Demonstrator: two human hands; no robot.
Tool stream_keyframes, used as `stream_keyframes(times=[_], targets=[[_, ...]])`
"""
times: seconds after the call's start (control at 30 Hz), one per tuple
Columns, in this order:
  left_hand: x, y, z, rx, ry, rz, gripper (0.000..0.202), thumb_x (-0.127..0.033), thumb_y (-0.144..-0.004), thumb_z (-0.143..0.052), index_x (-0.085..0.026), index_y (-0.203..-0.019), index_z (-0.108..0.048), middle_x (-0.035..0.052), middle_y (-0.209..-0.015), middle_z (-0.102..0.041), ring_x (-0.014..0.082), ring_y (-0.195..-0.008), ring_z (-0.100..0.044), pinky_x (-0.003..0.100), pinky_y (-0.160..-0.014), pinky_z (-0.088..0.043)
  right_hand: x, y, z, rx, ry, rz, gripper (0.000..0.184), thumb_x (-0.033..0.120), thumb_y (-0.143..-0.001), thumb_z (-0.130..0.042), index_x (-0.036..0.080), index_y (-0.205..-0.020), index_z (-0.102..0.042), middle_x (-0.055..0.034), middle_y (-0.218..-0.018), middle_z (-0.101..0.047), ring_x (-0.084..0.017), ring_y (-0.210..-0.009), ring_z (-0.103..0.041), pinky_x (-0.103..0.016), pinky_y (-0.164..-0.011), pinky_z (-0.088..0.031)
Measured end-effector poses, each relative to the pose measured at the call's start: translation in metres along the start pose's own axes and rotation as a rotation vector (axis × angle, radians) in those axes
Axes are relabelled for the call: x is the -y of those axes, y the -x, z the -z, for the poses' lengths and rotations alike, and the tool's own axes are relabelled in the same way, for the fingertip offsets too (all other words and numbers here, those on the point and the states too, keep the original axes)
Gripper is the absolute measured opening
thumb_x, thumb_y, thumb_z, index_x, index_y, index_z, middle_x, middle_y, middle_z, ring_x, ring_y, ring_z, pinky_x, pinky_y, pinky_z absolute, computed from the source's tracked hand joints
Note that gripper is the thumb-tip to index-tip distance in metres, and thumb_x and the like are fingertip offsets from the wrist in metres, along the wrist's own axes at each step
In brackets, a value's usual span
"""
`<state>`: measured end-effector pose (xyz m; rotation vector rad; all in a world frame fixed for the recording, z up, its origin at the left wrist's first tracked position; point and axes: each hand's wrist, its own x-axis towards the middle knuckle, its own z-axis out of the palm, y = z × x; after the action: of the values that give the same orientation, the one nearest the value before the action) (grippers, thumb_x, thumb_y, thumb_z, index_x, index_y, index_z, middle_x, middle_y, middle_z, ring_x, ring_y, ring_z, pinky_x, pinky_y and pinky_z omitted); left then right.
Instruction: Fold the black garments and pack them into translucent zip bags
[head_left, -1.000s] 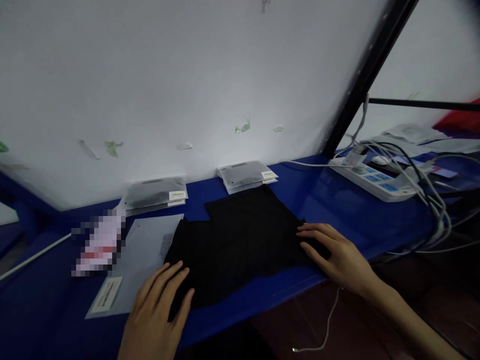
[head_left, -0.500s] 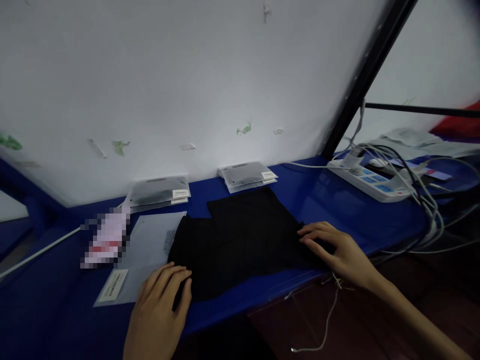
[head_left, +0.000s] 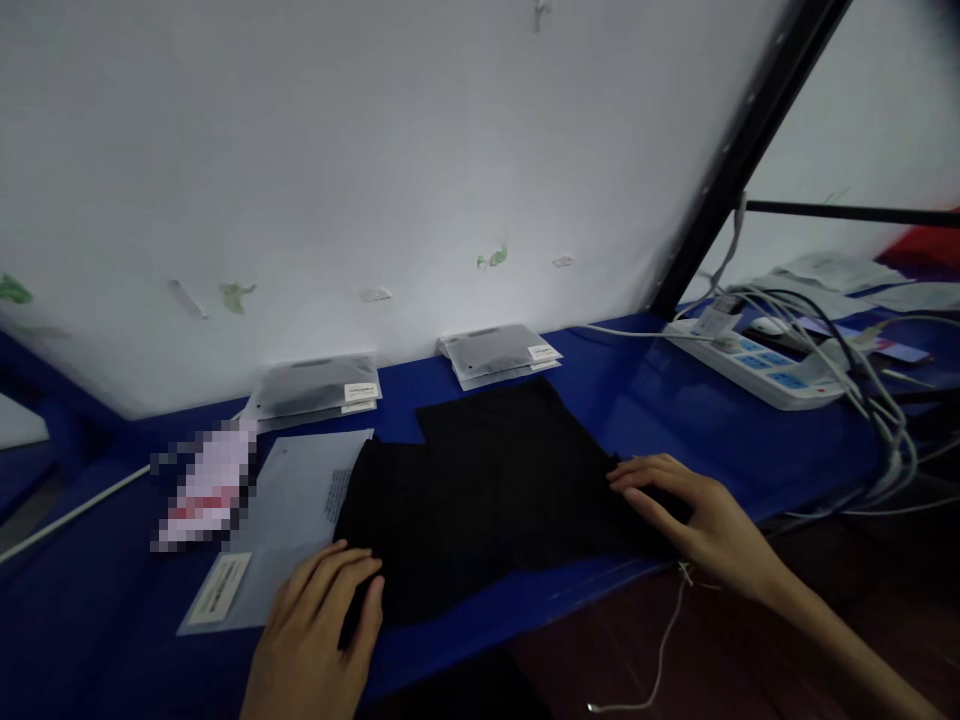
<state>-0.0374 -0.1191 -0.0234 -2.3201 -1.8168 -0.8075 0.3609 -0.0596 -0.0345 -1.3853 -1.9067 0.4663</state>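
A black garment (head_left: 480, 490), shaped like a pair of shorts, lies spread flat on the blue tabletop (head_left: 480, 615). My left hand (head_left: 319, 625) rests on its lower left corner, fingers laid over the cloth and the thumb apart. At the right edge, my right hand (head_left: 686, 510) touches the fabric with stretched fingers. Partly beneath the garment's left side is a frosted plastic bag (head_left: 289, 500) with a white barcode label (head_left: 220, 588).
Two filled frosted bags, one at left (head_left: 315, 385) and one in the middle (head_left: 499, 352), lie against the white wall (head_left: 390, 180). A blurred pinkish item (head_left: 214, 475) is at left. On the right are a power strip (head_left: 757, 365) and tangled cables (head_left: 889, 420).
The view has shifted slightly. Both hands stay at the garment's two sides, and the cloth lies almost the same as before.
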Motion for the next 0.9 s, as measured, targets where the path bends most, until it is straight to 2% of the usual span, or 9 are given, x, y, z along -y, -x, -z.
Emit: stream_keyframes(times=[0.1,0.23,0.33,0.47,0.57,0.7,0.8,0.9], targets=[[0.0,-0.002,0.002,-0.016,0.025,0.01,0.024,-0.043,-0.095,-0.049,-0.029,-0.101,-0.067,0.0008,-0.105,-0.071,0.0258,-0.11,-0.061,0.044,-0.091,-0.052,-0.004,-0.001,0.003,0.013,-0.035,-0.042,0.025,0.047,-0.092,-0.054,0.027,-0.095,-0.069,-0.0057,-0.105,-0.072,-0.027,-0.104,-0.064,-0.044,-0.092,-0.051],[-0.007,-0.018,0.01,-0.089,0.068,0.02,0.023,-0.042,-0.095,-0.048,-0.028,-0.096,-0.067,0.0012,-0.098,-0.071,0.0246,-0.103,-0.063,0.042,-0.089,-0.052,-0.003,-0.014,0.008,-0.04,0.006,-0.096,0.03,0.051,-0.093,-0.05,0.028,-0.094,-0.069,-0.0033,-0.099,-0.073,-0.025,-0.096,-0.066,-0.039,-0.086,-0.052],[-0.017,-0.041,0.019,-0.089,0.063,0.032,0.024,-0.043,-0.094,-0.047,-0.028,-0.096,-0.066,0.0019,-0.099,-0.07,0.0251,-0.102,-0.062,0.043,-0.089,-0.051,0.004,-0.037,0.011,-0.044,0.08,-0.068,0.03,0.052,-0.092,-0.05,0.028,-0.093,-0.069,-0.0027,-0.097,-0.073,-0.024,-0.093,-0.067,-0.038,-0.084,-0.053],[-0.027,-0.091,0.02,0.046,0.093,0.066,0.025,-0.04,-0.094,-0.045,-0.026,-0.095,-0.066,0.0028,-0.1,-0.07,0.0253,-0.103,-0.06,0.043,-0.089,-0.05,0.008,-0.084,0.008,0.038,0.165,-0.021,0.028,0.048,-0.091,-0.051,0.028,-0.099,-0.069,-0.0038,-0.101,-0.074,-0.025,-0.091,-0.069,-0.039,-0.08,-0.054],[-0.023,-0.135,0.003,0.145,0.073,0.053,0.024,-0.035,-0.095,-0.045,-0.024,-0.099,-0.066,0.003,-0.105,-0.07,0.0253,-0.108,-0.058,0.042,-0.093,-0.048,0.0,-0.125,-0.001,0.086,0.217,-0.008,0.028,0.042,-0.091,-0.051,0.024,-0.105,-0.068,-0.0052,-0.106,-0.073,-0.025,-0.096,-0.069,-0.04,-0.085,-0.053],[-0.008,-0.182,-0.034,0.227,-0.026,-0.007,0.026,-0.029,-0.093,-0.048,-0.016,-0.106,-0.066,0.0096,-0.107,-0.07,0.0291,-0.11,-0.057,0.043,-0.096,-0.044,-0.015,-0.169,-0.02,0.153,0.373,-0.029,0.026,0.035,-0.088,-0.055,0.019,-0.103,-0.07,-0.0103,-0.103,-0.073,-0.026,-0.095,-0.068,-0.038,-0.085,-0.051],[0.002,-0.198,-0.056,0.256,-0.055,-0.026,0.024,-0.03,-0.091,-0.053,-0.016,-0.1,-0.069,0.0113,-0.099,-0.07,0.0296,-0.101,-0.06,0.042,-0.091,-0.045,-0.024,-0.186,-0.03,0.145,0.409,-0.055,0.023,0.032,-0.085,-0.058,0.019,-0.099,-0.071,-0.0099,-0.097,-0.073,-0.025,-0.091,-0.067,-0.036,-0.08,-0.051],[0.007,-0.202,-0.064,0.253,-0.064,-0.029,0.016,-0.029,-0.088,-0.058,-0.019,-0.094,-0.069,0.0088,-0.094,-0.068,0.0277,-0.097,-0.061,0.04,-0.088,-0.045,-0.03,-0.191,-0.035,0.122,0.401,-0.072,0.016,0.028,-0.083,-0.058,0.02,-0.09,-0.071,-0.0078,-0.092,-0.073,-0.024,-0.086,-0.067,-0.034,-0.076,-0.05]])
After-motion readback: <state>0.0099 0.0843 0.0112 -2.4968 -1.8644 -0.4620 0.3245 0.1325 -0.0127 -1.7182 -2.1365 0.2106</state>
